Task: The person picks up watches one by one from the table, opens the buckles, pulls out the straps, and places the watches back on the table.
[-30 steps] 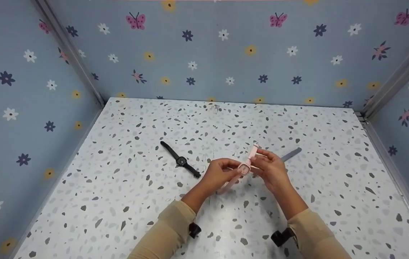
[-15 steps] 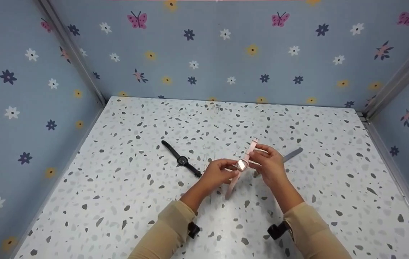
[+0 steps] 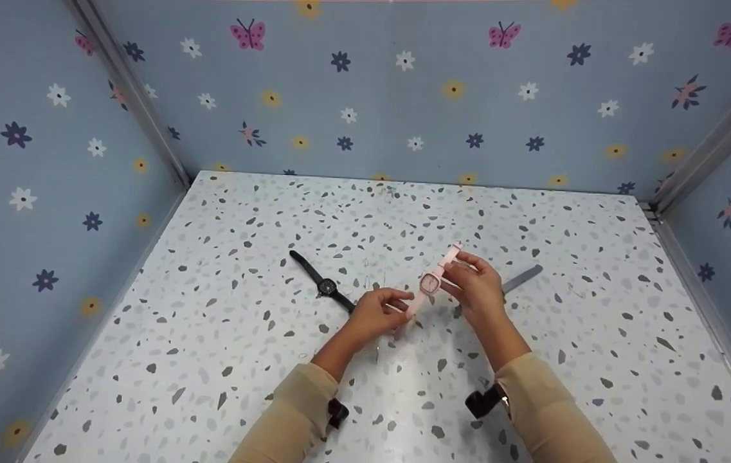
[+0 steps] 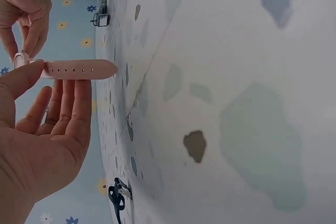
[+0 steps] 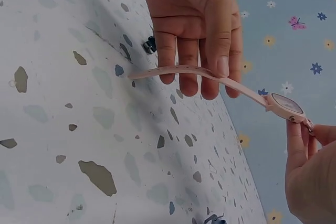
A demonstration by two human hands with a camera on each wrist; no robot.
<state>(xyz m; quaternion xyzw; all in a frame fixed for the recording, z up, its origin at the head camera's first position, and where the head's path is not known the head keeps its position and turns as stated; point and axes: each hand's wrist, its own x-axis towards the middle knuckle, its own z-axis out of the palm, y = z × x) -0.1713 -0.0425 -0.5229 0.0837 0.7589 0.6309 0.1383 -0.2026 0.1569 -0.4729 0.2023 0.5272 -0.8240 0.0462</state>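
A pink wristwatch (image 3: 429,283) is held up over the speckled table, stretched slantwise between both hands. My left hand (image 3: 375,315) pinches the holed half of its strap, thumb on top and fingers beneath; the tapered strap end (image 4: 105,69) sticks out past the fingers in the left wrist view. With thumb and fingers, my right hand (image 3: 481,286) grips the buckle-side strap, close to the square case (image 5: 286,107). A black wristwatch (image 3: 326,287) lies flat left of the hands. Behind the right hand a grey watch strap (image 3: 523,279) shows, the rest of it hidden.
The white speckled table (image 3: 243,360) is enclosed by blue flowered panels (image 3: 391,96) at the back and sides, with metal posts (image 3: 140,96) at the corners. Black camera mounts (image 3: 484,402) hang under both wrists.
My left hand has slid from the watch case down onto the holed strap, moving slightly left. My right hand has risen a little with the watch, whose face has tilted out of the glare.
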